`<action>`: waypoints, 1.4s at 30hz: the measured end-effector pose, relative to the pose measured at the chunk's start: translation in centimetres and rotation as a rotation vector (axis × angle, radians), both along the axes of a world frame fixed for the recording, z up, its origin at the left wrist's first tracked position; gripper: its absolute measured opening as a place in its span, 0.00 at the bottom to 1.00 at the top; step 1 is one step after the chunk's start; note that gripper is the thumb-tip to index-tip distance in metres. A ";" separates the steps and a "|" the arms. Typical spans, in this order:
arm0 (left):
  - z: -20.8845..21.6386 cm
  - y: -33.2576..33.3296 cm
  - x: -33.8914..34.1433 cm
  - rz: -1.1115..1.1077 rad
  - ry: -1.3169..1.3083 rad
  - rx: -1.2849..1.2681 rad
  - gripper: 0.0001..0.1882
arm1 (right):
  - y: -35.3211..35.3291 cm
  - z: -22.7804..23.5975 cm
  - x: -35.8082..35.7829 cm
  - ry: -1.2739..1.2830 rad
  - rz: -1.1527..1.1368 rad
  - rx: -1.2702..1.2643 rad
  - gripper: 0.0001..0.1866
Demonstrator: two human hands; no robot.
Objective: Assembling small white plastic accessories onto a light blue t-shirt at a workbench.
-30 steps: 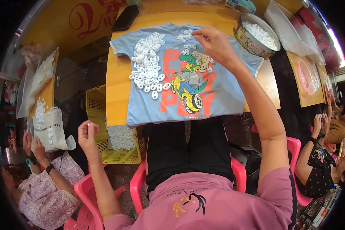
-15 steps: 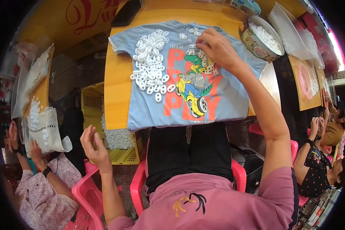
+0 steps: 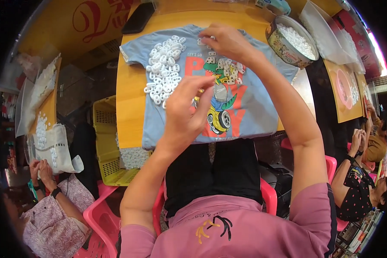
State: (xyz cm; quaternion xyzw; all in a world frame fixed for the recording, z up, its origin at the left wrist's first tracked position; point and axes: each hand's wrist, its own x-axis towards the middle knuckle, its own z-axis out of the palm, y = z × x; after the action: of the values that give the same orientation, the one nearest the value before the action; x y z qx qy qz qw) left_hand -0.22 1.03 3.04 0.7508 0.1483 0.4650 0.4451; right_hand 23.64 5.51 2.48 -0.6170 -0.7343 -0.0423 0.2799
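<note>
A blue-grey printed T-shirt (image 3: 258,114) lies spread on the yellow table. Many small white oval plastic pieces with two holes (image 3: 164,56) are heaped on its left side. A smaller cluster of off-white pieces (image 3: 230,71) lies over the dinosaur print. At the shirt's far edge, the bent fingers of my right hand (image 3: 228,41) close down on a white two-hole piece (image 3: 201,42), which they partly hide. My left hand (image 3: 185,107) is raised over the near end of the heap. Its thumb and fingers curve toward each other with a gap between, and nothing shows in them.
A round patterned tin (image 3: 284,47) of white pieces stands at the far right, beside a clear plastic tub (image 3: 318,34). The black phone (image 3: 138,18) lies at the far left. Left of my legs sits a yellow crate (image 3: 105,142). Other people sit on both sides.
My left hand has come from beside the crate, rightward and up over the shirt. My right hand has shifted left and away from me, onto the loose pieces at the far edge.
</note>
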 end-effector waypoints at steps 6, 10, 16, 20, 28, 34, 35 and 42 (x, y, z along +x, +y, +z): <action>-1.5 -0.3 1.7 -0.101 0.184 -0.290 0.09 | 0.0 1.3 0.2 0.008 0.038 -0.149 0.11; -1.4 -0.4 1.7 -0.079 0.193 -0.130 0.08 | -2.2 2.1 0.5 0.095 0.049 -0.219 0.09; -1.5 -0.4 1.8 -0.079 0.220 -0.025 0.08 | -5.8 2.6 1.2 0.116 0.088 -0.122 0.09; -1.6 -0.4 2.0 -0.081 0.218 -0.028 0.08 | -7.3 2.9 1.7 0.185 0.158 -0.214 0.11; -1.7 -0.5 1.9 -0.052 0.269 0.016 0.08 | -4.9 2.0 2.7 0.087 0.042 -0.076 0.10; -1.8 -0.4 2.0 -0.053 0.269 0.041 0.07 | -1.8 0.8 2.5 0.025 -0.130 -0.060 0.13; -1.9 -0.4 2.0 -0.053 0.269 0.058 0.07 | -1.7 0.8 2.4 -0.040 -0.138 -0.106 0.12; -1.7 -0.5 2.1 -0.046 0.267 0.062 0.06 | -2.3 1.6 3.1 -0.041 -0.049 -0.145 0.12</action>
State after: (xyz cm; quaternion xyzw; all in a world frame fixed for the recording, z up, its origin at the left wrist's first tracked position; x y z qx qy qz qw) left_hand 1.92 0.57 1.30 0.8225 0.1745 0.3551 0.4086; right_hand 26.73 3.21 4.06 -0.6525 -0.7257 -0.0083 0.2182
